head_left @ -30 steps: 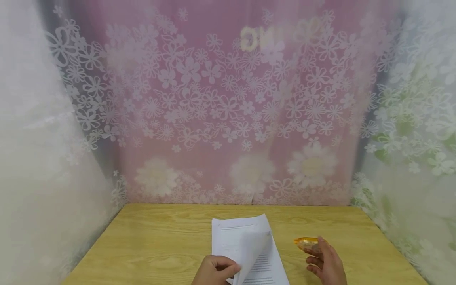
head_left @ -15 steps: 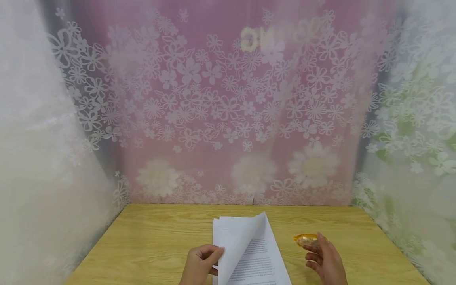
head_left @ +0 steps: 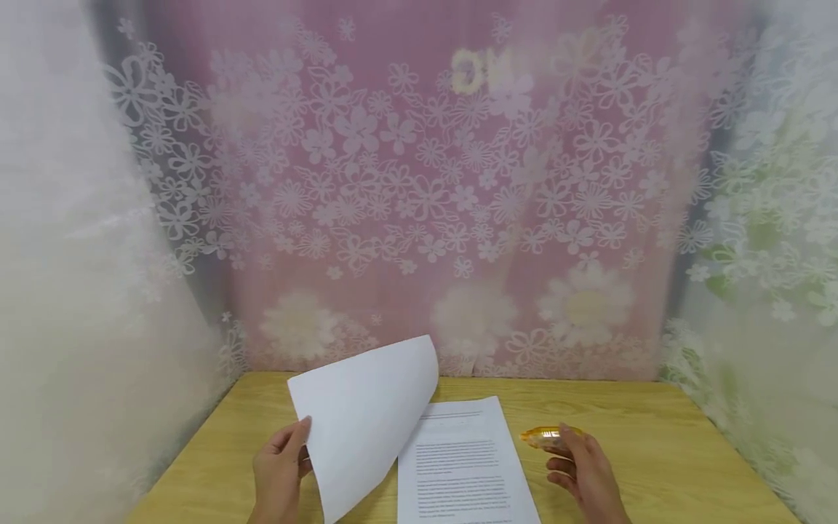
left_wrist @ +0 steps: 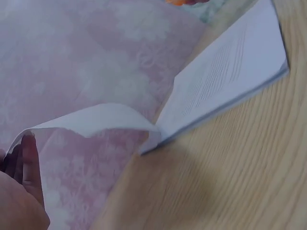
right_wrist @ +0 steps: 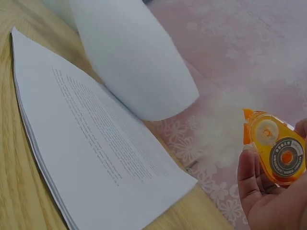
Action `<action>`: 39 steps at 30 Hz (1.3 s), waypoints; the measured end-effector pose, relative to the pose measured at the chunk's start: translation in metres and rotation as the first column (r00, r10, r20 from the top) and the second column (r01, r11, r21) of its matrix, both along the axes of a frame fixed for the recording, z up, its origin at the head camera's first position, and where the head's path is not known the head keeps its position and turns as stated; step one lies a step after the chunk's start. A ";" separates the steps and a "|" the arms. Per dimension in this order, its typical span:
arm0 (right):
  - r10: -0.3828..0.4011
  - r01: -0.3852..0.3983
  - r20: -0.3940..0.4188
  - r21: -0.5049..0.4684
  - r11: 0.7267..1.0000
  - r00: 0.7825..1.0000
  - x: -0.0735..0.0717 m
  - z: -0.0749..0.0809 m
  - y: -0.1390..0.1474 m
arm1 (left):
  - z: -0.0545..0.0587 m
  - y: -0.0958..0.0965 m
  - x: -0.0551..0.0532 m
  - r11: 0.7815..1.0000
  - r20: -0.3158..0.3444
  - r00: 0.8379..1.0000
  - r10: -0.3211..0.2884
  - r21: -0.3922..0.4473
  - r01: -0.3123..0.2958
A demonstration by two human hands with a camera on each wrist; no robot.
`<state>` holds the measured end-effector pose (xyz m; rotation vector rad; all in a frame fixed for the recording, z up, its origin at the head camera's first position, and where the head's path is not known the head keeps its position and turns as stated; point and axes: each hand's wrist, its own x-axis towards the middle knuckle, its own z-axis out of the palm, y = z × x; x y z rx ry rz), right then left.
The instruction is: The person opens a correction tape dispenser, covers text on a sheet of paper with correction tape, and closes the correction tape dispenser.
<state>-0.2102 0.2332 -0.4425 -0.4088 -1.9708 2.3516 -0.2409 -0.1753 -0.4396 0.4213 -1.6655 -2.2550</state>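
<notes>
Between thumb and fingers, my left hand (head_left: 281, 462) pinches the left edge of a lifted white sheet (head_left: 366, 422). The sheet bows upward, its blank side showing, left of a stack of printed paper (head_left: 458, 466). In the left wrist view the sheet's far end meets the stack (left_wrist: 216, 76) near its corner. Right of the stack, my right hand (head_left: 583, 469) holds an orange correction tape (head_left: 546, 437) above the table. The right wrist view shows the correction tape's (right_wrist: 280, 148) clear orange case and reels, fingers curled round it.
The stack lies on a light wood-grain table (head_left: 641, 437). A pink curtain (head_left: 458, 218) with white flowers hangs along the table's back edge. Pale floral sheeting (head_left: 772, 327) stands at the right, and whitish sheeting (head_left: 98, 327) at the left.
My left hand has moved left, turning the top sheet up and away from the stack and uncovering the printed page beneath. The right hand has shifted slightly left, still holding the correction tape.
</notes>
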 end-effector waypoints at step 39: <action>0.197 -0.202 0.070 0.073 0.977 0.978 -0.061 -0.052 -0.038 | -0.052 -0.089 -0.015 0.712 0.323 0.939 -0.120 -0.631 0.308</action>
